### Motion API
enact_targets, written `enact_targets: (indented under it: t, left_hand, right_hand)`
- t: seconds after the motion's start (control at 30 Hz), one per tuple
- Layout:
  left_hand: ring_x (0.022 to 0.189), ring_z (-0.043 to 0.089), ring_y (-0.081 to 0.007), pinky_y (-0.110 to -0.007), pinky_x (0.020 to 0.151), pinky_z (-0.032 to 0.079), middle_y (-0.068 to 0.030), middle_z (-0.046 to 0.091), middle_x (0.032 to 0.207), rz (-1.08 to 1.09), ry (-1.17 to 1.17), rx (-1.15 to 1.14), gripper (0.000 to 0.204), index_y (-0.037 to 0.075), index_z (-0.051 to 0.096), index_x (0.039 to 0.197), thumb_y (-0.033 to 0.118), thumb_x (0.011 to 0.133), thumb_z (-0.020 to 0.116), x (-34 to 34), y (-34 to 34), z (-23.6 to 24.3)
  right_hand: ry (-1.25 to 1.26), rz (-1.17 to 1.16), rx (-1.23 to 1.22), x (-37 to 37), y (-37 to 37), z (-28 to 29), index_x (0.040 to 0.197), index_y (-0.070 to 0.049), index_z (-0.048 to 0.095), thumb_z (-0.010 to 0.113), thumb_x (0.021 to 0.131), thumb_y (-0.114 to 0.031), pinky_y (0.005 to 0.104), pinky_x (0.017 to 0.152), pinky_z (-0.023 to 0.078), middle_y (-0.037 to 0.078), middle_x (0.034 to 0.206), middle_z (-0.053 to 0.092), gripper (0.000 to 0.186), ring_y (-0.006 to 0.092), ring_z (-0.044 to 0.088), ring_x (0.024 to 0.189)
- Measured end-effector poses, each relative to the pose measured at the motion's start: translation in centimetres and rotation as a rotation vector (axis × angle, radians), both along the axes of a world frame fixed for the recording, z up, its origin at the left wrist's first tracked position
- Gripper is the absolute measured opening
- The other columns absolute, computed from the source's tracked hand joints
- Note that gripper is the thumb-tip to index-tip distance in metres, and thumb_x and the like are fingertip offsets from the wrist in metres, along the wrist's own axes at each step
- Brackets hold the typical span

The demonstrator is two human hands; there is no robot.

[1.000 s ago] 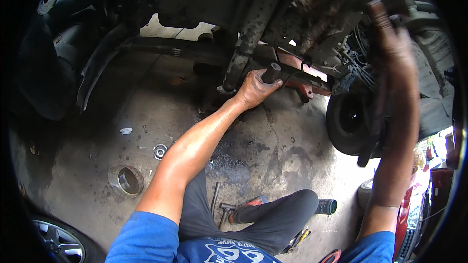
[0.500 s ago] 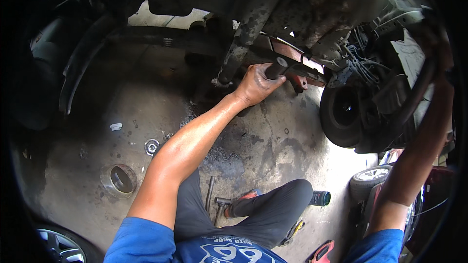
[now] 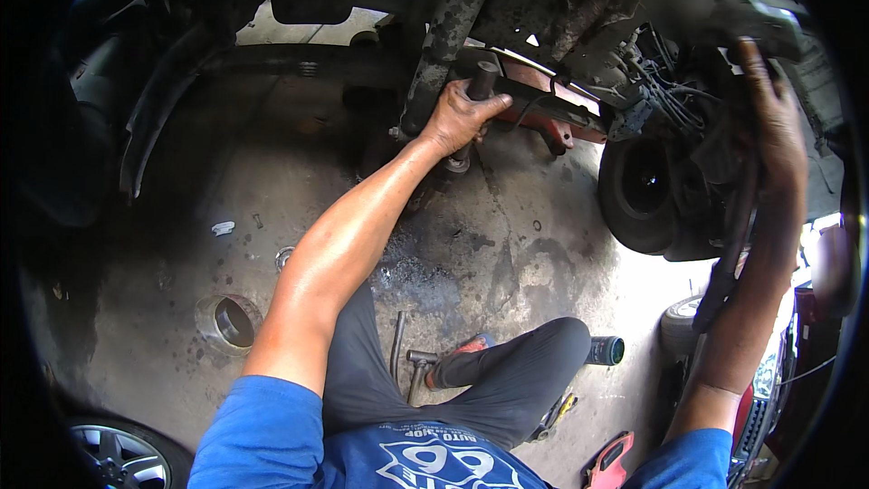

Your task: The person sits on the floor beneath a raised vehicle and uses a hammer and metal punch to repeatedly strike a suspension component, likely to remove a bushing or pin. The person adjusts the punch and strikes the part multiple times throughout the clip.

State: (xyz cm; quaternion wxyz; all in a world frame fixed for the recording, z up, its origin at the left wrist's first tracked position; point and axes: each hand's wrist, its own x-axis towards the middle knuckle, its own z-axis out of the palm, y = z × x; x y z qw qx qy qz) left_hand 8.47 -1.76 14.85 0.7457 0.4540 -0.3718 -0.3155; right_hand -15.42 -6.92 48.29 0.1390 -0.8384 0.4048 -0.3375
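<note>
My left hand [image 3: 460, 116] is wrapped round a dark, thick cylindrical bar [image 3: 485, 80], whose blunt end sticks up above the thumb. Below the fist, more dark metal shows beside the slanting, grimy tube [image 3: 450, 29] of the vehicle's underside. Over at the right, my right hand [image 3: 777, 122] reaches up with fingers stretched out against a dark, rounded part [image 3: 760, 25]. Its palm side is partly hidden, and shadow blurs the contact. A dark hose-like piece [image 3: 722, 282] hangs along my right forearm.
Overhead runs the vehicle's underside, with a wire bundle [image 3: 665, 81] and a tire [image 3: 635, 190] at right. On the stained floor lie a metal ring [image 3: 228, 324], a hammer [image 3: 419, 364], a bar [image 3: 397, 344], a dark can [image 3: 605, 350] and a red tool [image 3: 612, 462].
My left hand has shifted up and left with the dark bar. My right hand has moved inward from the right rim, and its fingers now show more plainly.
</note>
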Motion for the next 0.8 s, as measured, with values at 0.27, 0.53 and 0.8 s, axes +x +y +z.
enact_targets:
  t: [0.27,0.53,0.8]
  left_hand:
    - [0.045,0.051,-0.0088,-0.028,0.043,0.041,-0.0009,0.055,0.056,0.059,-0.092,0.023,0.035,0.005,0.059,0.075,0.032,0.086,0.077,0.0,0.9,0.0]
    - [0.078,0.065,-0.0191,-0.036,0.077,0.051,-0.0125,0.071,0.084,0.148,-0.403,-0.091,0.033,-0.003,0.069,0.095,0.028,0.086,0.075,-1.2,0.9,0.6]
    - [0.077,0.052,-0.0078,-0.033,0.073,0.050,-0.0119,0.067,0.077,0.139,-0.416,-0.114,0.028,-0.003,0.067,0.094,0.023,0.086,0.075,-1.7,0.9,0.7]
  right_hand:
    - [-0.162,-0.048,0.014,-0.1,2.3,-0.2,0.092,-0.009,0.057,0.071,0.086,-0.061,0.0195,0.043,0.036,-0.004,0.067,0.050,0.054,0.0037,0.045,0.049]
    - [0.132,0.229,0.115,5.3,0.4,-11.0,0.120,0.002,0.056,0.068,0.090,-0.055,0.0296,0.056,0.047,0.005,0.078,0.060,0.065,0.0119,0.055,0.062]
    - [0.288,0.264,0.132,7.6,5.0,-4.2,0.137,0.003,0.052,0.067,0.091,-0.053,0.0363,0.104,0.040,0.017,0.127,0.061,0.074,0.0223,0.054,0.116]
